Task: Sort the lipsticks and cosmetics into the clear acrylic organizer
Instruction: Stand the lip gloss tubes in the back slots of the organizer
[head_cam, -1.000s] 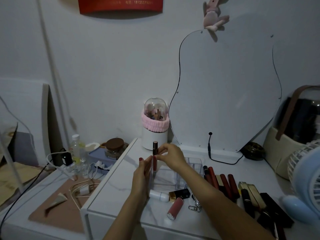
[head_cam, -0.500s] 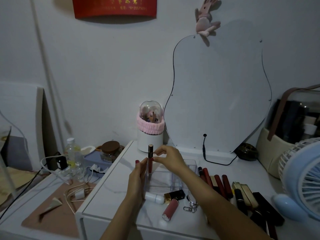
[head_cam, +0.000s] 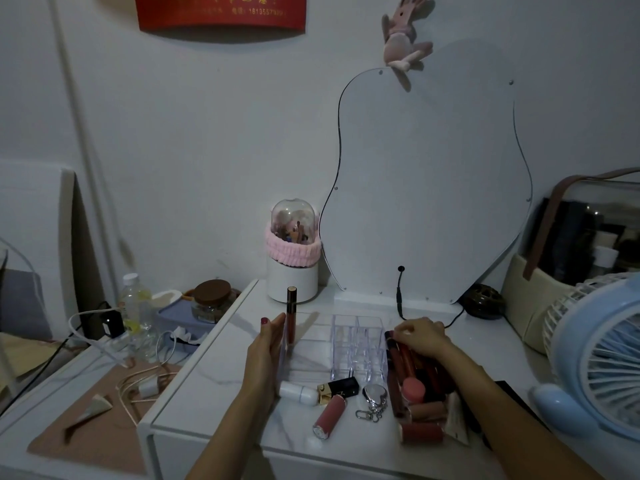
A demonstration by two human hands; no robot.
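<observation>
The clear acrylic organizer (head_cam: 358, 344) stands on the white tabletop (head_cam: 214, 386). A dark red lip gloss tube (head_cam: 290, 315) stands upright in its left corner. My left hand (head_cam: 265, 351) lies flat against the organizer's left wall, fingers straight. My right hand (head_cam: 419, 336) rests on a row of dark red lip tubes (head_cam: 407, 365) to the right of the organizer, fingers curled over the top of one. In front of the organizer lie a white tube (head_cam: 298, 393), a black and gold lipstick (head_cam: 337, 389) and a pink lipstick (head_cam: 329, 415).
A key ring (head_cam: 372, 400) lies near the lipsticks. A white brush holder (head_cam: 292, 258) with a pink band and a curved mirror (head_cam: 429, 188) stand behind. A blue fan (head_cam: 595, 351) fills the right. Cables (head_cam: 138, 379) and bottles cover the lower table at left.
My right hand let go of the gloss tube, now standing in the organizer, and moved right onto the row of lip tubes. My left hand stays against the organizer's side.
</observation>
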